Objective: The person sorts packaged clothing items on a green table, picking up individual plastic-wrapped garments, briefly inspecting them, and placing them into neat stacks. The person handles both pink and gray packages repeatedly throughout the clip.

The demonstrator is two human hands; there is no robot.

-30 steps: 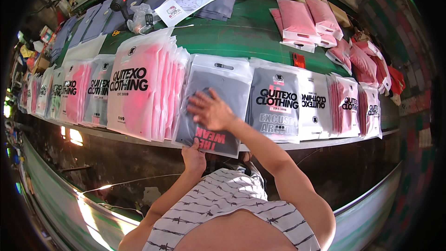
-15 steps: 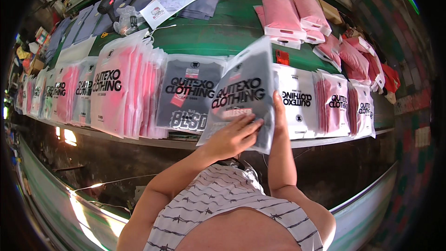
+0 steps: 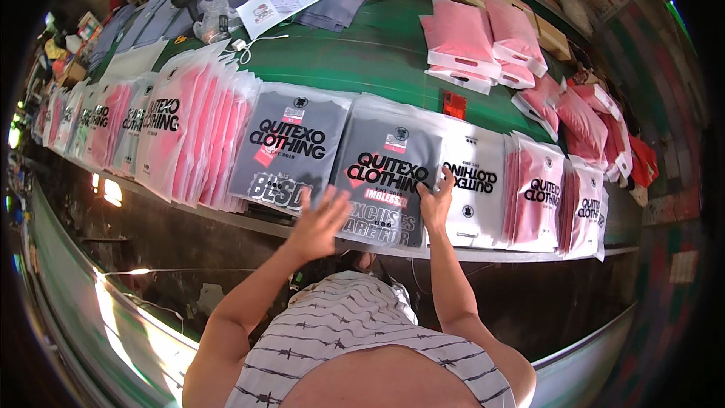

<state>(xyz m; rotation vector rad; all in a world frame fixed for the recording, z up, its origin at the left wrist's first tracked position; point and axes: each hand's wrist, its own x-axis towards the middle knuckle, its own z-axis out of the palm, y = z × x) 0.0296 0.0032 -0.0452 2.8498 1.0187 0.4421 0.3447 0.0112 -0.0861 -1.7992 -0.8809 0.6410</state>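
hands on grey bagged shirt (table edge)

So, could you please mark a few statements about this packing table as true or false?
1. The right hand touches the grey bagged shirt. True.
2. The table is red. False: it is green.
3. The left hand grips a pink bag. False: it is open, at the grey bagged shirt's lower edge.
4. Pink bags lie at the far side. True.
5. Another grey shirt lies left of it. True.
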